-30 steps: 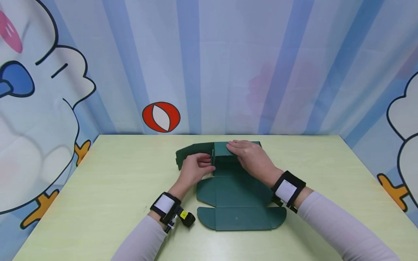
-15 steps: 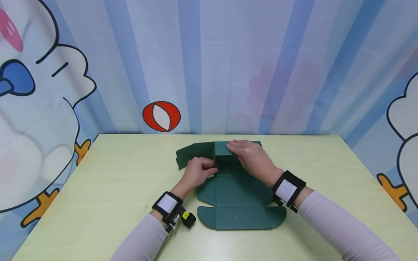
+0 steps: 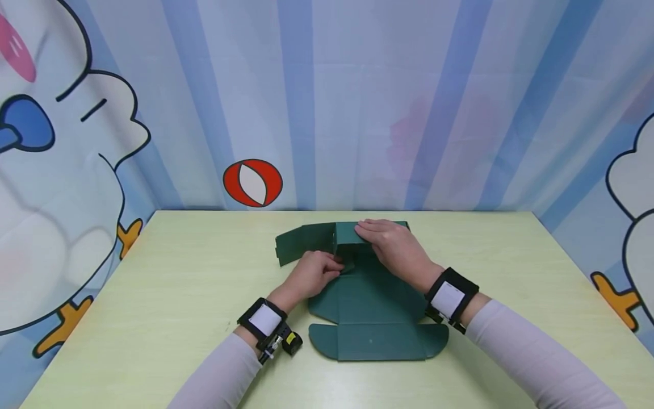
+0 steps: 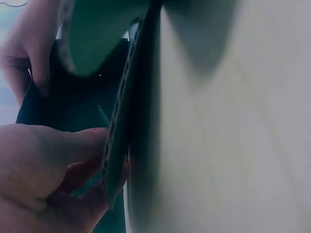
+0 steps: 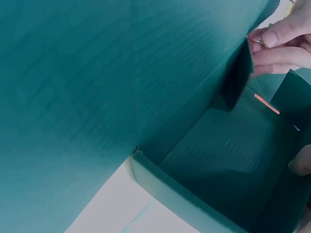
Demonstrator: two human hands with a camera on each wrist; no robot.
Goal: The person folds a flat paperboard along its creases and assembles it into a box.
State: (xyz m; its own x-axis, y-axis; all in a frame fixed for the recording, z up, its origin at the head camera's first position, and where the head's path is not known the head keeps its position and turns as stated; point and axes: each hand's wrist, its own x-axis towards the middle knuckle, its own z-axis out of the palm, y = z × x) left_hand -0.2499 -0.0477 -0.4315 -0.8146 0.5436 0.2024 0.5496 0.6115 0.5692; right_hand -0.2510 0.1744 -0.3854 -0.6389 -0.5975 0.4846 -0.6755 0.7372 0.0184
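Note:
A dark green cardboard box [image 3: 380,301], partly folded up, lies on the table with its far end standing and its near panels flat. My left hand [image 3: 310,275] is at the far left corner, pinching a small flap. In the left wrist view the thumb and fingers lie on either side of the flap's corrugated edge [image 4: 116,121]. From the right wrist, the same flap [image 5: 238,80] is seen angled inward, left fingers at its edge. My right hand [image 3: 398,247] grips the raised far wall from above, with its thumb [image 5: 301,162] showing inside the box.
A long side panel [image 3: 306,238] sticks out leftward from the raised end. Rounded tabs [image 3: 323,342] flank the near panel. Beneath is a pale yellow table [image 3: 194,295], backed by a striped blue curtain [image 3: 337,113] with cartoon prints. Both wrists wear strapped cameras.
My left hand has come down from beside the raised corner and moved slightly right, bending the small flap inward. The right hand stays in place on the far wall.

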